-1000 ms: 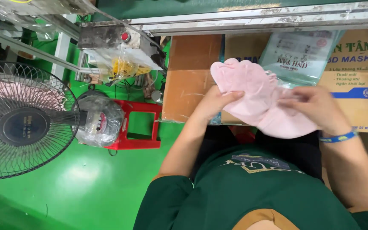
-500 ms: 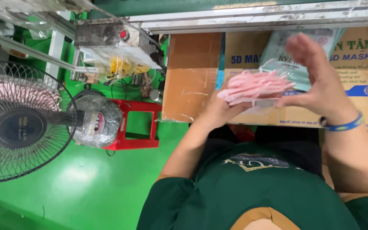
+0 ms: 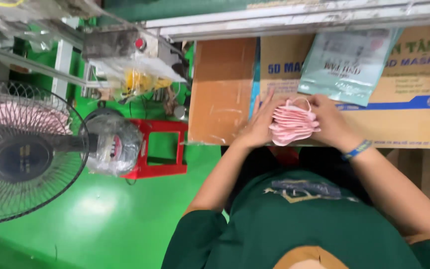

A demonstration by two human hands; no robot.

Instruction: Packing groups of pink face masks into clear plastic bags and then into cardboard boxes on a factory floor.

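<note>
My left hand (image 3: 260, 124) and right hand (image 3: 330, 124) clamp one stack of pink face masks (image 3: 293, 124). One pale green pouch (image 3: 347, 62) lies above, on two brown cartons (image 3: 414, 114).

Both hands press a stack of pink face masks (image 3: 293, 124) between them, edge-on, over a cardboard box (image 3: 414, 107) lying on the work surface. The left hand (image 3: 261, 125) lies flat against the stack's left side, fingers spread upward; the right hand (image 3: 330, 122) closes on its right side, a blue wristband (image 3: 356, 150) at the wrist. A pale green printed plastic pouch (image 3: 348, 65) rests on the box just above the masks. A plain brown carton (image 3: 222, 89) sits left of it. On the green floor stand a red plastic stool (image 3: 158, 149) and an electric fan (image 3: 23, 157) with a wire guard, its motor wrapped in clear plastic
</note>
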